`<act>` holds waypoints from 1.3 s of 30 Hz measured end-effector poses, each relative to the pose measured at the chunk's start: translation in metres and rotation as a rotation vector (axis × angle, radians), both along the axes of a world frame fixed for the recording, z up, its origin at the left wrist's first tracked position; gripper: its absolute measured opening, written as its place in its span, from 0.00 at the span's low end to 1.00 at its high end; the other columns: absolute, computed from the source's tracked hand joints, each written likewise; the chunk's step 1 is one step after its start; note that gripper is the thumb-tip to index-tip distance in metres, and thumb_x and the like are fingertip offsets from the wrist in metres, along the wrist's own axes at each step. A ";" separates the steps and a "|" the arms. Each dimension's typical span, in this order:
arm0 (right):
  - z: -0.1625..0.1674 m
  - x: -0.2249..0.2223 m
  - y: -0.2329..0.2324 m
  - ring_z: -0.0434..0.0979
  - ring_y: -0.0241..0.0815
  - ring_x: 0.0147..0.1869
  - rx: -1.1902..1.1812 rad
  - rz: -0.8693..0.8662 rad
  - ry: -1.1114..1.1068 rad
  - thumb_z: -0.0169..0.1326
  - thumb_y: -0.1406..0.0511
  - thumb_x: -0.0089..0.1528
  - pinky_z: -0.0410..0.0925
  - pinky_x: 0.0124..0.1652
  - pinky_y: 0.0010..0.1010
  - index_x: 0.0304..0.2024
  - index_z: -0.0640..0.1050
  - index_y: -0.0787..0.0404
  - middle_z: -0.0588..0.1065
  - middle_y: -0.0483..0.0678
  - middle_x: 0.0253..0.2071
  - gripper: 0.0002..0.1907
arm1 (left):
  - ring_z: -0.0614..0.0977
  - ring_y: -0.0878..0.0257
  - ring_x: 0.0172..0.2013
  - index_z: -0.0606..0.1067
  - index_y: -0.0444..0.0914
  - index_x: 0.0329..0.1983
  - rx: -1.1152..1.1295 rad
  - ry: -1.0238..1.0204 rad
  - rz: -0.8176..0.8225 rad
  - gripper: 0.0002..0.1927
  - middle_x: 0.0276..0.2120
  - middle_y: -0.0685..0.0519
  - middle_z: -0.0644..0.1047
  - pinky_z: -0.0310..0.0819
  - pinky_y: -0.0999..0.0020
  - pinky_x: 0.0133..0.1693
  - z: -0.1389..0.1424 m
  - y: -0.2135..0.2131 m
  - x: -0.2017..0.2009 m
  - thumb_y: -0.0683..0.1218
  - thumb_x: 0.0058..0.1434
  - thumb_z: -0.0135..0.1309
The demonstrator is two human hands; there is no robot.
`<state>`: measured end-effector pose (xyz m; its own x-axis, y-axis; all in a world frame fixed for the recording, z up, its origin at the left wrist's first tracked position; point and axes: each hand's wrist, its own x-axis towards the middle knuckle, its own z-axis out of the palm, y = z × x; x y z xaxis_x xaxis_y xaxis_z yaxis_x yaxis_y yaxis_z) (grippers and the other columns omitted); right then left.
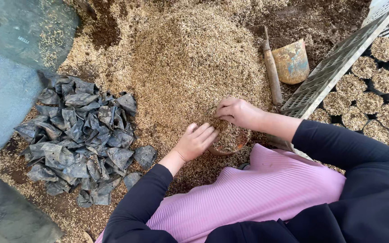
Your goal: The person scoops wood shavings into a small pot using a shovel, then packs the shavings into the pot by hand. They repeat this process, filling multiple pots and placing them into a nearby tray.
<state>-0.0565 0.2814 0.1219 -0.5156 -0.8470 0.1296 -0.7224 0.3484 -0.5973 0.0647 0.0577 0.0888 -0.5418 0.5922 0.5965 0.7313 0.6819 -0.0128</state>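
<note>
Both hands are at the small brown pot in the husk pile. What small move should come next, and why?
Probably press the husk down and level it. The left hand and right hand cup the pot, which already looks heaped to its rim with loose husk, while the pots in the crate look level.

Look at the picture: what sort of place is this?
Probably a plant nursery's potting area: a husk heap on soil, a pile of empty black grow bags, and a crate of filled bags.
</note>
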 end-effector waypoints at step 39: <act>-0.003 0.027 -0.014 0.86 0.53 0.42 -0.053 -0.500 -1.250 0.49 0.59 0.65 0.79 0.39 0.28 0.71 0.61 0.49 0.64 0.62 0.69 0.31 | 0.80 0.61 0.38 0.71 0.44 0.65 0.974 -1.311 0.785 0.22 0.40 0.51 0.81 0.73 0.62 0.46 -0.022 0.052 -0.022 0.53 0.71 0.42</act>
